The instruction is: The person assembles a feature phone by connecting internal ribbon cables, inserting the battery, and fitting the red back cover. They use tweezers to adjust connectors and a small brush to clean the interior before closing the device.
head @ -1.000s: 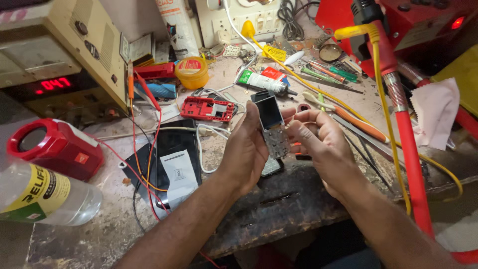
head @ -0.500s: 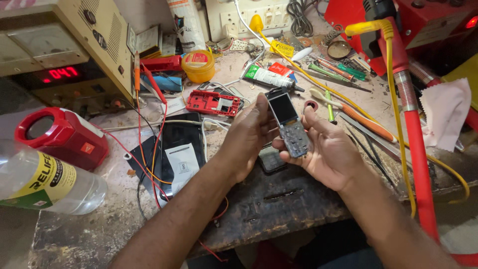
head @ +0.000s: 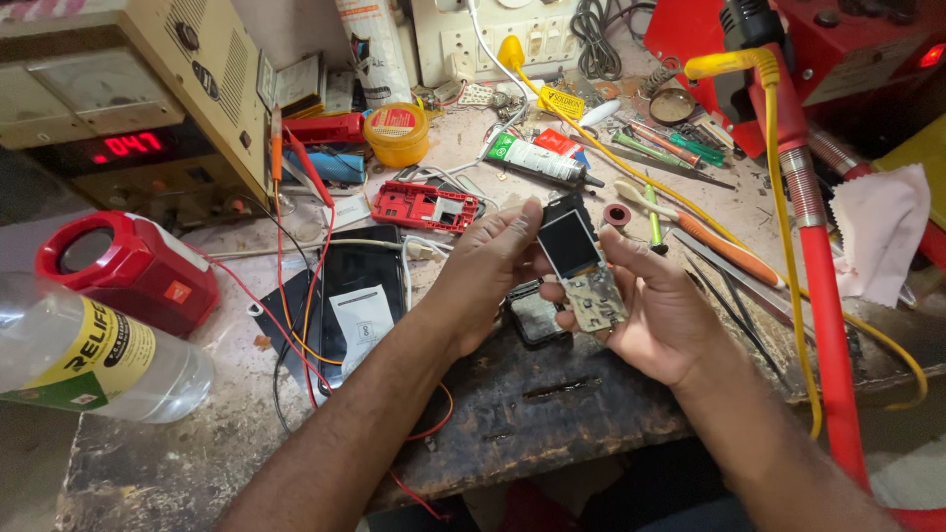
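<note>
Cradling an opened phone (head: 581, 271) above the workbench (head: 552, 414), the right hand (head: 655, 315) is closed under it while the left hand (head: 483, 271) pinches its top corner; light, fragile, it is best gripped by its edges.

phone screen (head: 569, 242), dark, centre | red meter display (head: 132, 145), left | yellow bottle label (head: 99, 347), left

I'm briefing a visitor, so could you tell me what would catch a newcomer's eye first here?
At centre, the left hand and right hand hold an opened keypad phone above the cluttered workbench. A red hose runs down the right side, and a red speaker sits far left.
</note>
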`<state>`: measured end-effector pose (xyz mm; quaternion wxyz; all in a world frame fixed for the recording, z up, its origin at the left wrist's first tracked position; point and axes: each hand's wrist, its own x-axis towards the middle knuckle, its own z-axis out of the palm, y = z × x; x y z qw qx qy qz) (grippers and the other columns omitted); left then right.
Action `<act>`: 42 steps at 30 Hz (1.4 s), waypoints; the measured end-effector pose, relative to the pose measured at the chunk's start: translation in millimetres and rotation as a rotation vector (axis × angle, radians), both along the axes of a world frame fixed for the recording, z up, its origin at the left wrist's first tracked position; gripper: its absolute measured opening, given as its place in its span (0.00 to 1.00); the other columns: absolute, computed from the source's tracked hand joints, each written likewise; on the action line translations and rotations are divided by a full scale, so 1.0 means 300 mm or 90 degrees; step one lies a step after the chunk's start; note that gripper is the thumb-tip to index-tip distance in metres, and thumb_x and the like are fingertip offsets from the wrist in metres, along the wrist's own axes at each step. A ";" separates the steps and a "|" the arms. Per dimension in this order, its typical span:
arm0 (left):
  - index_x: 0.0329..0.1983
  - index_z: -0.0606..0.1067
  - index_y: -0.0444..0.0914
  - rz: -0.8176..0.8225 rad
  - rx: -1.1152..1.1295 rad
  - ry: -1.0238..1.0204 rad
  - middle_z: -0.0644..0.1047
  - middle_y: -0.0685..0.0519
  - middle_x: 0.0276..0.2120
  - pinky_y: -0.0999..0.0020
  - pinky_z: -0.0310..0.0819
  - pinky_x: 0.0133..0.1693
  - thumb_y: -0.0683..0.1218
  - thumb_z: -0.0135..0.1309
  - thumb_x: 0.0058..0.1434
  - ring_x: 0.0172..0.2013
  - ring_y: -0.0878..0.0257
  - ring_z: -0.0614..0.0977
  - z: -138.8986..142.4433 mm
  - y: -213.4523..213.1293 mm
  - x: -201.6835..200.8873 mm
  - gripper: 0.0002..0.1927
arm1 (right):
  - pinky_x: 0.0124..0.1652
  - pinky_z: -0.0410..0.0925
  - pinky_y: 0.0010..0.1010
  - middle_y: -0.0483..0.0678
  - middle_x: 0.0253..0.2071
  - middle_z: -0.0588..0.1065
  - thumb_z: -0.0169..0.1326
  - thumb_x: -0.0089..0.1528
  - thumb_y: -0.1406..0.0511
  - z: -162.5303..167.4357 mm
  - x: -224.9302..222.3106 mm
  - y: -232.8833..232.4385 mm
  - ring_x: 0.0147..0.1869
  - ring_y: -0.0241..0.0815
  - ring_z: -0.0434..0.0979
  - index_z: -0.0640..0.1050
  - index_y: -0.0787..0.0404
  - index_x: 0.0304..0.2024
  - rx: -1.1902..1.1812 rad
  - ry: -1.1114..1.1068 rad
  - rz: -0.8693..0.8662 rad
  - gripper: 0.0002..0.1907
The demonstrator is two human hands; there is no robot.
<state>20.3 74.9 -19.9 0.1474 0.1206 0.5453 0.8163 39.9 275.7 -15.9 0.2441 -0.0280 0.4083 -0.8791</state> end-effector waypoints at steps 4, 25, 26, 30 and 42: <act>0.48 0.78 0.40 -0.033 -0.046 0.056 0.81 0.57 0.38 0.70 0.74 0.50 0.61 0.43 0.74 0.39 0.71 0.80 0.002 -0.011 -0.003 0.23 | 0.42 0.77 0.42 0.58 0.48 0.79 0.58 0.65 0.60 -0.016 -0.011 0.016 0.47 0.51 0.83 0.73 0.66 0.60 0.017 0.006 -0.015 0.25; 0.61 0.60 0.40 0.038 -0.038 0.218 0.70 0.45 0.59 0.65 0.81 0.53 0.44 0.67 0.57 0.55 0.64 0.80 0.033 0.085 0.092 0.33 | 0.45 0.70 0.25 0.48 0.51 0.79 0.62 0.60 0.74 0.005 0.019 -0.020 0.54 0.37 0.79 0.78 0.60 0.51 -0.005 0.227 -0.231 0.17; 0.61 0.61 0.41 0.029 -0.033 0.217 0.69 0.45 0.61 0.65 0.81 0.52 0.44 0.66 0.57 0.53 0.63 0.80 0.033 0.085 0.091 0.34 | 0.45 0.70 0.25 0.48 0.51 0.80 0.63 0.59 0.74 0.005 0.026 -0.017 0.53 0.36 0.78 0.79 0.60 0.52 0.019 0.238 -0.247 0.18; 0.66 0.62 0.41 0.001 -0.057 0.219 0.69 0.45 0.61 0.65 0.81 0.49 0.42 0.64 0.60 0.48 0.64 0.80 0.045 0.076 0.100 0.34 | 0.52 0.74 0.26 0.47 0.49 0.80 0.63 0.61 0.73 0.014 0.028 0.007 0.53 0.34 0.79 0.78 0.59 0.49 0.107 0.322 -0.268 0.15; 0.72 0.61 0.33 -0.172 0.183 0.017 0.78 0.46 0.52 0.64 0.81 0.44 0.50 0.44 0.76 0.42 0.62 0.82 0.047 0.063 0.087 0.25 | 0.30 0.72 0.29 0.45 0.46 0.81 0.65 0.58 0.57 0.250 0.090 0.169 0.50 0.35 0.82 0.72 0.53 0.59 0.886 0.653 -0.228 0.28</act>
